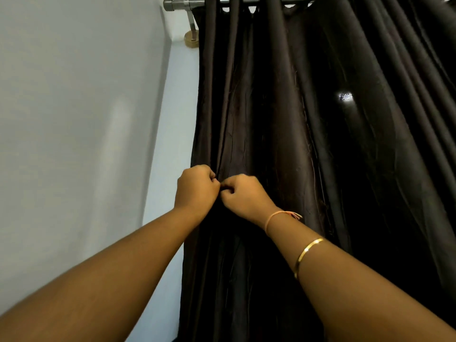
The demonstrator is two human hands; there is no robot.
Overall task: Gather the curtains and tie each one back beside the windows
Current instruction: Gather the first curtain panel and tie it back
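Note:
A dark brown curtain (266, 114) hangs in folds from a metal rod (180, 2) and fills the middle and right of the view. My left hand (196, 187) and my right hand (243, 195) are side by side at the curtain's left part, knuckles nearly touching. Both have curled fingers pinching something dark at the fabric; whether it is a fold or a tie cord is too dark to tell. A small bright hole (345, 96) shows light through the curtain at the right.
A white wall (74, 107) runs along the left, meeting the curtain's edge. The rod's bracket with a round brass base (192, 38) is fixed on the wall at the top. My right wrist wears a pink thread and a gold bangle (306, 255).

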